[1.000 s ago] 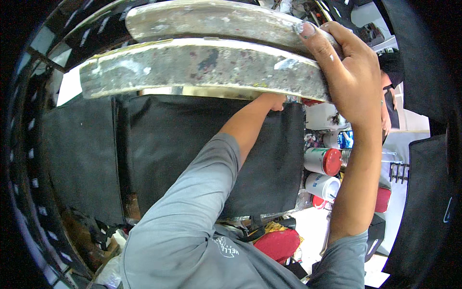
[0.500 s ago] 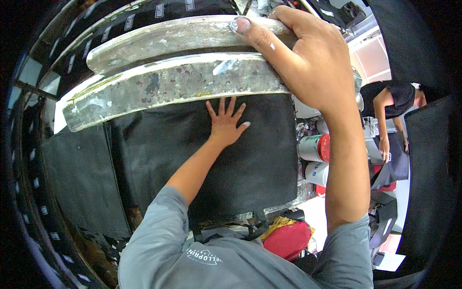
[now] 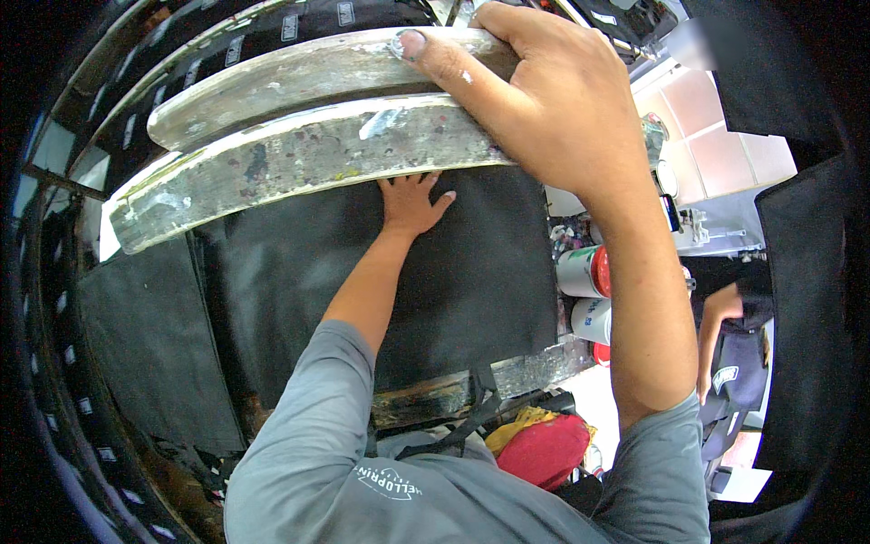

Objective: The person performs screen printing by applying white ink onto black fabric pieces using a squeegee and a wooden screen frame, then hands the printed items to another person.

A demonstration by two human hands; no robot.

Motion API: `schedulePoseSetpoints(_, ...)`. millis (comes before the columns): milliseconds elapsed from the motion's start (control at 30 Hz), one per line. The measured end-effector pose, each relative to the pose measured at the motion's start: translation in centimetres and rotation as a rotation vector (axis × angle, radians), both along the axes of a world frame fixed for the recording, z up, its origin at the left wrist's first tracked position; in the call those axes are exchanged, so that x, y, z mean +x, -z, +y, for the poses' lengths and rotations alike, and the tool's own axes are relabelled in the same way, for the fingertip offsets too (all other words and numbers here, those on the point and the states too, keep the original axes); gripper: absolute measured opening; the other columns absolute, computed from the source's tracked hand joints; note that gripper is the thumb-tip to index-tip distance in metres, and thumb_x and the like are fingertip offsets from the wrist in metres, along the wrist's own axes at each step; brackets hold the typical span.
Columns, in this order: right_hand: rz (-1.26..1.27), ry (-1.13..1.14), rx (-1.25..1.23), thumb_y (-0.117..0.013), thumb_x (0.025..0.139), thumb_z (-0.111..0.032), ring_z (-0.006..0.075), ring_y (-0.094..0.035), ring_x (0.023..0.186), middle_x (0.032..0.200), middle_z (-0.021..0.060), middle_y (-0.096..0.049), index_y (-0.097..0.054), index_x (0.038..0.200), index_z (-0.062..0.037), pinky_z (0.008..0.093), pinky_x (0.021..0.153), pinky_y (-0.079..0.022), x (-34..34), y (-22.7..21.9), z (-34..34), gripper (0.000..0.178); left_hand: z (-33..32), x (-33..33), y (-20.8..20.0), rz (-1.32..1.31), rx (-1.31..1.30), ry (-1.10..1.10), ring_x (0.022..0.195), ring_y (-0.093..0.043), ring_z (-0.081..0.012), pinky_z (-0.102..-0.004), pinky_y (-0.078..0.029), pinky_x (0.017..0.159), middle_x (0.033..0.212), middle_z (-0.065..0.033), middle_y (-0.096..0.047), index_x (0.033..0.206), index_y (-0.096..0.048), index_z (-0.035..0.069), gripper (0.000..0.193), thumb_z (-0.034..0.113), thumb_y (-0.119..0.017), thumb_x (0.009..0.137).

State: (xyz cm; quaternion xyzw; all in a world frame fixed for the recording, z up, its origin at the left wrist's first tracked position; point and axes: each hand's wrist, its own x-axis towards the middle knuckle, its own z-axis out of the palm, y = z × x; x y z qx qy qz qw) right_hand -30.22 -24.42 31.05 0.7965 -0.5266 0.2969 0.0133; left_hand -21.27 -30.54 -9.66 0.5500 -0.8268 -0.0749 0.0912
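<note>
A long, paint-stained wooden bar (image 3: 299, 77), squeegee-like with a rounded edge, slants across the upper middle. Below it runs a second grey, paint-spotted bar (image 3: 263, 168), which looks like the side of a printing frame. My right hand (image 3: 553, 109) is closed on the wooden bar at its right end, thumb along the near face, other fingers mostly out of sight behind. Beneath the bars lies a flat black fabric bag (image 3: 480, 272) with a strap at its near edge. My left hand (image 3: 414, 204) rests on the fabric with fingers apart, their tips partly covered by the lower bar.
White tubs with red lids (image 3: 583, 272) stand right of the bag. A red-and-yellow cloth bundle (image 3: 544, 449) is near my body. Black printed bags (image 3: 294, 32) hang or lie in rows at far left. Another person (image 3: 725, 313) works at the right.
My left hand has slid forward, its fingertips now under the lower bar. The bars and my right hand have shifted slightly left. The other person has moved nearer in the picture's lower right.
</note>
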Motion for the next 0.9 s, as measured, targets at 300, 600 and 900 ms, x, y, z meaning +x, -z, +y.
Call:
schedulePoseSetpoints(300,0.039,-0.008,-0.105,-0.067,0.095,-0.058,0.0357,-0.07,0.066,0.069,0.0224,-0.068,-0.072,0.078,0.0051,0.0453,0.067,-0.055,-0.8,1.0,-0.1,0.065,-0.8,-1.1,1.4,0.108,0.006,0.051,0.157,-0.033,-0.0439,-0.0803,-0.011,0.122,0.168,-0.0114,-0.045,0.158,-0.057,0.02,0.081,0.077,-0.048,0.1)
schedulePoseSetpoints(600,0.099,0.015,-0.093,-0.069,0.096,-0.061,0.0415,-0.061,0.069,0.071,0.0227,-0.061,-0.074,0.09,0.0029,0.0468,0.068,-0.048,-1.1,1.0,-0.6,0.065,-0.6,11.1,-2.9,0.289,-0.377,-0.265,0.142,-0.05,-0.0478,-0.0644,-0.032,0.121,0.153,-0.0231,-0.058,0.145,-0.065,0.008,0.071,0.059,-0.068,0.096)
schedulePoseSetpoints(900,0.074,0.083,-0.024,-0.069,0.096,-0.062,0.0373,-0.062,0.069,0.074,0.0217,-0.064,-0.075,0.094,0.0026,0.0446,0.068,-0.048,-0.4,1.0,-0.3,0.064,0.0,14.0,0.1,0.083,-0.112,-0.436,0.163,-0.017,-0.0455,-0.0824,-0.001,0.121,0.177,-0.0161,-0.026,0.169,-0.036,0.02,0.107,0.082,-0.065,0.087)
